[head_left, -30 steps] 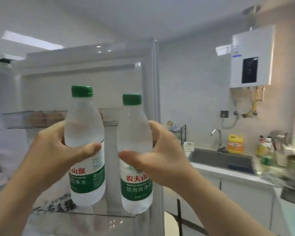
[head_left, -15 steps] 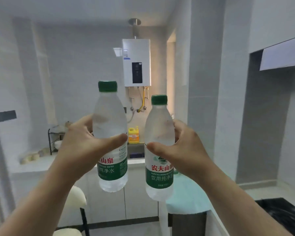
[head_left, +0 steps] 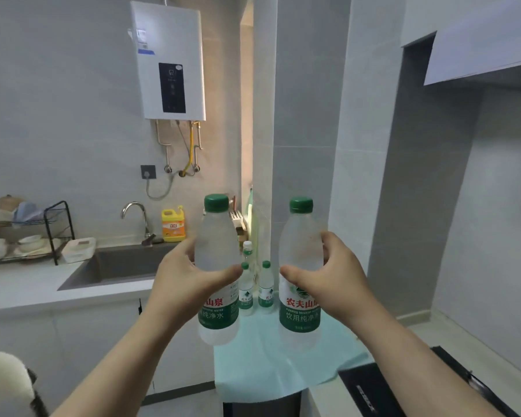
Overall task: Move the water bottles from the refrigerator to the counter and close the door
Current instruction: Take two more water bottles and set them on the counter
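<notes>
My left hand (head_left: 187, 278) grips a clear water bottle (head_left: 215, 251) with a green cap and green label, held upright in the air. My right hand (head_left: 334, 278) holds a second, matching water bottle (head_left: 300, 251) upright beside it. Both hang above the pale green counter top (head_left: 283, 362). Three smaller-looking bottles (head_left: 246, 291) of the same kind stand at the back of that counter against the wall corner, seen between my two held bottles. The refrigerator is out of view.
A steel sink (head_left: 121, 266) with a tap (head_left: 136, 215) and a yellow detergent jug (head_left: 172, 224) lies to the left. A dish rack (head_left: 27, 233) stands further left. A black hob (head_left: 382, 389) sits at the lower right. A white water heater (head_left: 169, 60) hangs on the wall.
The view has swung right from the refrigerator to the kitchen counter. Both hands kept their bottles and now hold them lower, above the green counter top.
</notes>
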Action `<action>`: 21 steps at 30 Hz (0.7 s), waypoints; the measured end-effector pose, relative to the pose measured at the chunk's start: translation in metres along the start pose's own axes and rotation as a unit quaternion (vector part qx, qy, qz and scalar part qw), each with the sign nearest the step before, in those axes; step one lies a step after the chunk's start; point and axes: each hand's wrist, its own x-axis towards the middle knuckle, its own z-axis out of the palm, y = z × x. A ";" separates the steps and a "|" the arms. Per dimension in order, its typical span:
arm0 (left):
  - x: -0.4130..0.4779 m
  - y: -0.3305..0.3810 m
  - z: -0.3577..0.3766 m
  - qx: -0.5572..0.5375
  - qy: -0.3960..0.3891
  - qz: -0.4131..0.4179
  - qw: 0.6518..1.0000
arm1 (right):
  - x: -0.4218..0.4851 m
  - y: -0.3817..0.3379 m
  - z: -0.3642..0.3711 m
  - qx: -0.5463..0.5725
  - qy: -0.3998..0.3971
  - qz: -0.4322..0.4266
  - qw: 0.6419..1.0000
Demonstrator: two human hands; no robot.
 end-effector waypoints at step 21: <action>0.203 -0.373 0.181 0.103 0.002 -0.194 0.976 | 0.228 0.354 0.197 -0.078 -0.072 0.220 0.970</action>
